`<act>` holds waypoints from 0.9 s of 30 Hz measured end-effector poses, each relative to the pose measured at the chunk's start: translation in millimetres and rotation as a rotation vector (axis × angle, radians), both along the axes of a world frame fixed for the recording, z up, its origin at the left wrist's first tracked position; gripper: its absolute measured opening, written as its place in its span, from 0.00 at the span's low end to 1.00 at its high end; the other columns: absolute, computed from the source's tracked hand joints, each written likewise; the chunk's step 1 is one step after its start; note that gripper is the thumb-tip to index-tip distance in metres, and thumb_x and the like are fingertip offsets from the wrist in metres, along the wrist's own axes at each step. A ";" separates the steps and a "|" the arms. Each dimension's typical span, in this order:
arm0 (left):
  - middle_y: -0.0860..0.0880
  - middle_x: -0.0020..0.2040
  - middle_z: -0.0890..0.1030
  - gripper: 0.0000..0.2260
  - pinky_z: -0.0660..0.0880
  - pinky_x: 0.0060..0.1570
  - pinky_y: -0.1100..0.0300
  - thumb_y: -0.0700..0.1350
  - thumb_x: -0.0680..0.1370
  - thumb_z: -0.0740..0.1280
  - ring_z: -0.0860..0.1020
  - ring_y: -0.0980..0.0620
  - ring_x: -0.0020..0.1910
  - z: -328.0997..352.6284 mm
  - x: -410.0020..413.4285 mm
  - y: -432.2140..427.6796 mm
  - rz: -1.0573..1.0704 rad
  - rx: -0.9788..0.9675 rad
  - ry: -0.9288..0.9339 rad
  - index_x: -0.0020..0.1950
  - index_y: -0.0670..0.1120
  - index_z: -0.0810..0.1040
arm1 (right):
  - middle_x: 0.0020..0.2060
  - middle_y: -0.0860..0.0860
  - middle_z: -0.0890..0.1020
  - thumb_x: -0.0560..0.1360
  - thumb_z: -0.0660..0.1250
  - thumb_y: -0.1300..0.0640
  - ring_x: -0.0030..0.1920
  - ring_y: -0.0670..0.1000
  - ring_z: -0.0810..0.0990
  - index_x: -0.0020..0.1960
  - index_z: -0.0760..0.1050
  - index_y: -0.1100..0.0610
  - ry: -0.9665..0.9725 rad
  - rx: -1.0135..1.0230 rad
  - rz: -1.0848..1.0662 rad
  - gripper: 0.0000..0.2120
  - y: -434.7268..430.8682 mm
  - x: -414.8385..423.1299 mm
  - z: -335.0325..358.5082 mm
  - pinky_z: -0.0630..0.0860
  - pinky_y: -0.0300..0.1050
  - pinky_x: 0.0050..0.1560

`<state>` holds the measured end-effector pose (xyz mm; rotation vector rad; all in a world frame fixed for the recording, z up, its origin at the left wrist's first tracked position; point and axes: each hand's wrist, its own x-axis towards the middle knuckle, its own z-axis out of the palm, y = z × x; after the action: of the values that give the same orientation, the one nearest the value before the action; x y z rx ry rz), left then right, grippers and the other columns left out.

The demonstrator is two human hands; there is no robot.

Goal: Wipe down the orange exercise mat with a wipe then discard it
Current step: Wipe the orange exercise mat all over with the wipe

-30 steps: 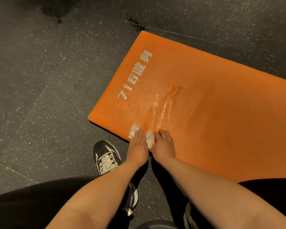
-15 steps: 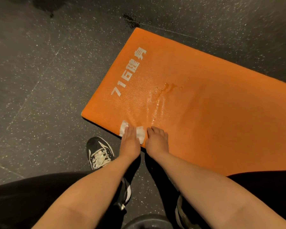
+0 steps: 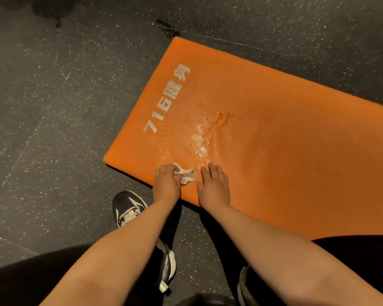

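At frame centre, on orange exercise mat [image 3: 274, 155] near edge: L hand [image 3: 166, 183], fingers clenched on crumpled white wipe [image 3: 188, 176]; R hand [image 3: 216, 185] flat beside it, fingers released.

Looks down on a dark floor [image 3: 53, 89], rubbery and flecked all over with white and grey specks. Shows a thin pale seam [image 3: 43, 117] slanting across the left part and a second seam [image 3: 11, 242] low at the left edge. Carries a black patch [image 3: 47, 9] at the top left and a small dark splotch [image 3: 167, 29] near top centre. Catches dim light, greyer toward the upper right.
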<state>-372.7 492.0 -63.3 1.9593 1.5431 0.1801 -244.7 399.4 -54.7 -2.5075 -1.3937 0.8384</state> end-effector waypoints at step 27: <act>0.52 0.83 0.47 0.24 0.41 0.78 0.46 0.48 0.86 0.52 0.44 0.51 0.81 -9.5 33.1 -10.3 -0.469 -0.103 0.182 0.82 0.55 0.52 | 0.73 0.55 0.68 0.82 0.59 0.59 0.71 0.57 0.65 0.75 0.66 0.57 0.057 -0.045 -0.008 0.21 14.4 25.2 1.9 0.66 0.49 0.67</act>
<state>-339.6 481.7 -72.8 2.2372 1.1269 -0.2749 -219.5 413.8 -52.7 -2.4997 -1.3614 0.9418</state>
